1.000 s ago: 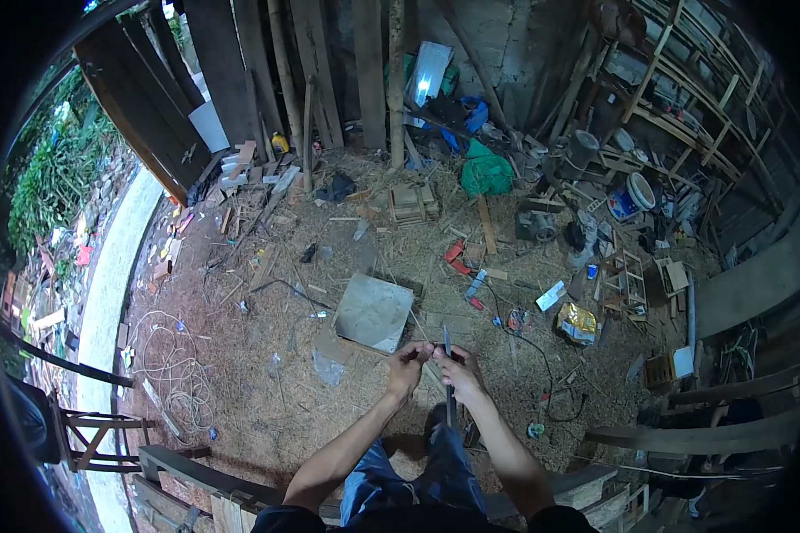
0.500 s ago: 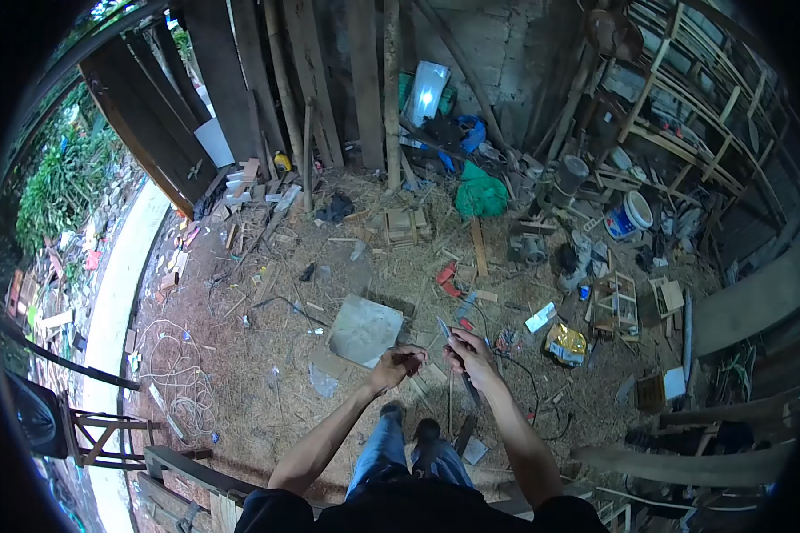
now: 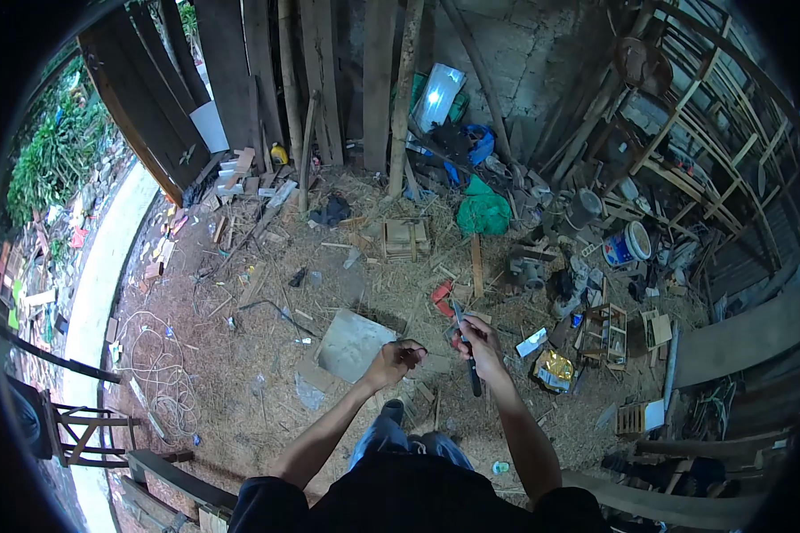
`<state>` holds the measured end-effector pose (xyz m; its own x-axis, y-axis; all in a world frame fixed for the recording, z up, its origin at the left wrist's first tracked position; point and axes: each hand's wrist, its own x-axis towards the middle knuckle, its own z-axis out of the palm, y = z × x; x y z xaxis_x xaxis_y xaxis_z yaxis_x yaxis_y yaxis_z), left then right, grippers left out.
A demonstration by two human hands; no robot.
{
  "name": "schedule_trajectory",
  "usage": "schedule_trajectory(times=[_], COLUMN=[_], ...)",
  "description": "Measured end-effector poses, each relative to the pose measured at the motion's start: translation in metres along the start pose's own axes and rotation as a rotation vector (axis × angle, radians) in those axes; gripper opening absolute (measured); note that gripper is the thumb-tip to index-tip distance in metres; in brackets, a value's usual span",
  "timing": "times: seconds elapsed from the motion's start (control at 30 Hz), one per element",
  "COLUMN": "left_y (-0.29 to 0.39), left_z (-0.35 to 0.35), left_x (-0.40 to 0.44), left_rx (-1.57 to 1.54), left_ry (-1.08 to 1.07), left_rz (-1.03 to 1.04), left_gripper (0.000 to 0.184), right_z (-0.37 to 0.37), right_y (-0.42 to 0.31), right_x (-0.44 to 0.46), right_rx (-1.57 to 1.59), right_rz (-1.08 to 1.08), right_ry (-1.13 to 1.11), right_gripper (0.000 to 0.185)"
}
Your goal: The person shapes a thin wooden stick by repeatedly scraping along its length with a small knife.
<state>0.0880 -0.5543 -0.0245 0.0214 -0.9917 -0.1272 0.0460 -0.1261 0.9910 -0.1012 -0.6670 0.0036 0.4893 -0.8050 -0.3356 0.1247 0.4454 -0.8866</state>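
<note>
My right hand (image 3: 482, 345) is closed around a knife (image 3: 476, 380). Its narrow metal blade points up and away from me, and its dark handle runs down below my palm. Curled in front of me, my left hand (image 3: 393, 362) has thumb and fingers drawn together; anything small between them is too fine to make out. A gap separates the two hands at about the same height. Beyond my left hand lies a flat, pale square board (image 3: 354, 345) on the floor. A red power drill (image 3: 442, 297) rests on the ground past the knife's tip.
Straw and wood scraps litter the floor. To the right are a gold foil bag (image 3: 554, 369), a small wooden frame (image 3: 604, 331) and a white bucket (image 3: 627, 244). Tangled cord (image 3: 164, 373) lies left. A green sack (image 3: 484, 211) sits by the back wall.
The view has shifted as I moved, and my feet are placed differently. My right hand keeps hold of the knife, its handle now more visible. Both hands stay in front of me.
</note>
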Motion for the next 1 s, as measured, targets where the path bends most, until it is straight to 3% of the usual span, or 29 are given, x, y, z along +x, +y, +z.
schedule_trajectory(times=[0.1,0.33,0.47,0.53,0.67,0.77,0.83,1.0], left_y=[0.011,0.011,0.014,0.013,0.006,0.024,0.030,0.049], left_z=[-0.015,-0.026,-0.034,-0.034,-0.041,-0.046,-0.052,-0.069], left_x=[0.025,0.070,0.108,0.138,0.223,0.263,0.282,0.311], left_rx=[0.200,0.227,0.381,0.441,0.496,0.588,0.709,0.757], left_ry=[0.031,0.115,0.067,0.135,0.182,0.211,0.244,0.319], left_rz=[-0.043,0.033,-0.073,0.032,0.148,0.205,0.304,0.289], left_gripper=[0.014,0.013,0.015,0.016,0.014,0.013,0.014,0.012], right_z=[0.001,-0.024,-0.044,-0.054,-0.070,-0.091,-0.092,-0.076], right_y=[-0.009,-0.031,-0.038,-0.040,-0.082,-0.094,-0.112,-0.147], right_x=[0.019,0.065,0.106,0.142,0.223,0.278,0.302,0.343], right_rx=[0.031,-0.251,-0.244,-0.249,-0.361,-0.548,-0.484,-0.292], right_rz=[-0.036,-0.063,-0.024,-0.140,-0.069,-0.253,-0.192,-0.002], right_ry=[-0.009,-0.057,-0.044,-0.086,-0.039,-0.171,-0.208,-0.268], right_gripper=[0.026,0.021,0.016,0.016,0.018,0.019,0.020,0.019])
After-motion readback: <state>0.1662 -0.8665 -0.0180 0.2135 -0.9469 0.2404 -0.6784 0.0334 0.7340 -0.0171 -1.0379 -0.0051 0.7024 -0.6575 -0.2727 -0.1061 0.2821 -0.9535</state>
